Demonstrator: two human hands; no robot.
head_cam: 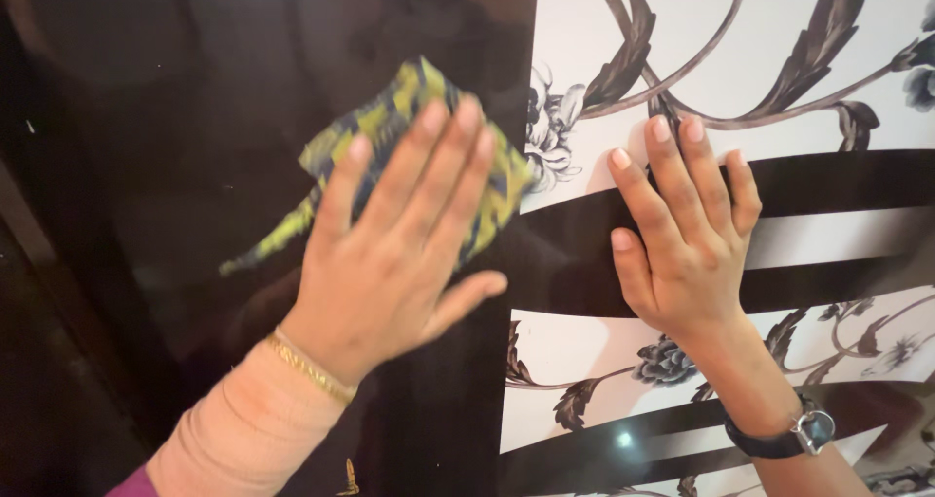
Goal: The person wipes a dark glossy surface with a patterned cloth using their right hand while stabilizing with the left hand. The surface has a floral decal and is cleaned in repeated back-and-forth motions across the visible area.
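My left hand [394,244] lies flat, fingers spread, pressing a yellow and dark blue patterned cloth [390,117] against a glossy dark panel [195,117]. A thin gold bracelet sits at that wrist, above a peach sleeve. My right hand [687,234] rests flat with fingers apart on the neighbouring glossy panel [857,88], which is white with grey leaves and flowers and wide black bands. It holds nothing. A dark watch is on that wrist.
The dark panel and the floral panel meet at a vertical seam [526,215] between my hands. A dark brown frame edge [39,293] runs down the left side. A small light reflection shows low on the floral panel.
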